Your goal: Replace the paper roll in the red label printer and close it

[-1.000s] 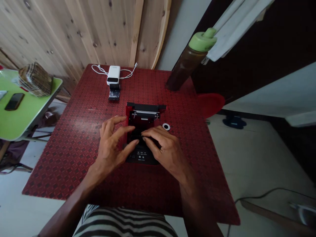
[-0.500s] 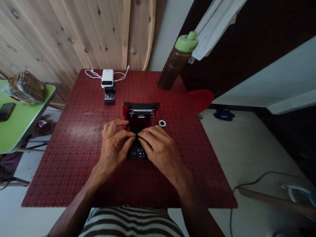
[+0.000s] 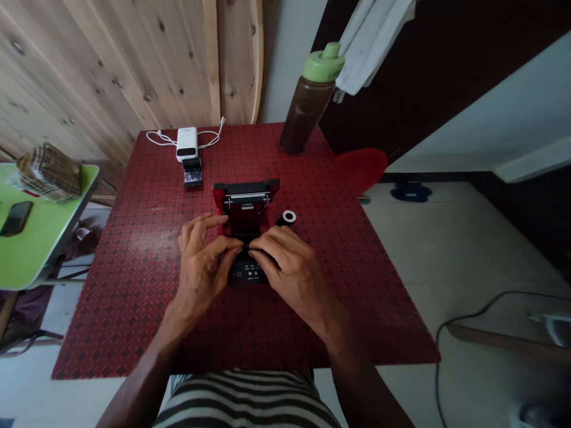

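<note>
The person sits at the near edge of a red desk (image 3: 111,309) with a small diamond pattern, and a striped shirt (image 3: 245,404) shows just behind this edge. A compact black and red box-shaped device (image 3: 246,217) stands near the middle of the desk, well apart from all its edges. Its top is open, and a thin metal bar goes across its far part. The left hand (image 3: 200,267) and the right hand (image 3: 292,270) are both over the near half of this device, in a narrow position, with their fingertips coming almost together at its centre. If they hold something there, it is too small to tell. A small white ring with a black centre (image 3: 289,217) lies on the desk just beside the right hand. Toward the far edge are a white power bank (image 3: 187,144) with a thin white cable (image 3: 160,139) and a small black block (image 3: 193,173). A tall brown bottle with a green cap (image 3: 312,98) stands near the far right corner. The patterned desk surface spreads wide to the left and right of the hands. Beyond the left edge is a separate green table (image 3: 40,261) carrying a black phone (image 3: 16,218) and a plaid pouch (image 3: 49,180).
</note>
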Action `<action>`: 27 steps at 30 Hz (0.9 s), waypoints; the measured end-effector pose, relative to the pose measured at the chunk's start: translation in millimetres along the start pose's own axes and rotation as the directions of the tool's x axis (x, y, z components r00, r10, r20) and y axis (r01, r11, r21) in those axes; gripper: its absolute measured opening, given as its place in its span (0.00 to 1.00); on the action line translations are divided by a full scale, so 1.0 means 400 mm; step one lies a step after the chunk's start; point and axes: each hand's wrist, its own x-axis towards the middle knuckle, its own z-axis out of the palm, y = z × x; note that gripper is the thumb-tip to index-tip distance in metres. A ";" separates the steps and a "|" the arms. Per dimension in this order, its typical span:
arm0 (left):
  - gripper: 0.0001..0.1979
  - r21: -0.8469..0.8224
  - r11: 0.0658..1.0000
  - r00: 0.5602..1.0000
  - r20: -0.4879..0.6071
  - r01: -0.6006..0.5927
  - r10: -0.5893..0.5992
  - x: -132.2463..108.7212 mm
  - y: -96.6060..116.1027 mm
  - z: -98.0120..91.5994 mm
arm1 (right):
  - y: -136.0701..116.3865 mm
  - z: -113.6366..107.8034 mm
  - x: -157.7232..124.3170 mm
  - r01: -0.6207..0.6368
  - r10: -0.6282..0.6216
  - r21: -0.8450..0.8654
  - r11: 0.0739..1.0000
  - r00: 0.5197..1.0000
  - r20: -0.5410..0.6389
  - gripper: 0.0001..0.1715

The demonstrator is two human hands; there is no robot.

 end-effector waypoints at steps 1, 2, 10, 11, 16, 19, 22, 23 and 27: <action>0.07 0.011 1.000 1.000 0.003 -0.004 0.004 0.001 0.003 -0.002 | -0.001 -0.003 -0.003 0.009 -0.009 0.012 1.000 1.000 -0.011 0.13; 0.06 0.015 1.000 1.000 0.011 -0.012 0.011 0.004 0.007 -0.007 | -0.002 -0.006 -0.006 0.015 -0.015 0.019 1.000 1.000 -0.019 0.13; 0.22 -0.008 0.999 0.999 -0.041 -0.036 0.036 0.133 0.020 -0.069 | -0.025 -0.025 -0.042 0.041 -0.050 -0.088 0.995 0.994 -0.095 0.12; 0.26 0.004 0.999 0.998 -0.039 -0.054 0.054 0.155 0.011 -0.065 | -0.025 -0.023 -0.046 0.046 -0.057 -0.098 0.994 0.991 -0.119 0.12; 0.19 -0.126 0.992 0.990 0.138 -0.002 0.020 0.195 -0.010 -0.040 | -0.020 -0.007 -0.072 0.040 -0.065 -0.142 0.989 0.982 -0.176 0.12; 0.16 -0.152 0.988 0.988 0.157 0.028 -0.004 0.159 0.014 -0.053 | -0.022 0.001 -0.091 0.038 -0.081 -0.192 0.981 0.972 -0.221 0.12; 0.13 -0.127 0.992 0.977 0.212 0.023 0.005 0.098 0.039 -0.070 | -0.031 0.001 -0.108 0.012 -0.086 -0.284 0.959 0.964 -0.250 0.13; 0.13 -0.106 0.994 0.973 0.230 0.011 0.013 0.075 0.044 -0.071 | -0.033 0.001 -0.111 0.003 -0.086 -0.310 0.951 0.963 -0.255 0.13; 0.15 -0.017 0.999 0.975 0.220 -0.031 0.034 -0.011 0.049 -0.052 | -0.031 0.003 -0.107 0.012 -0.088 -0.292 0.956 0.965 -0.249 0.11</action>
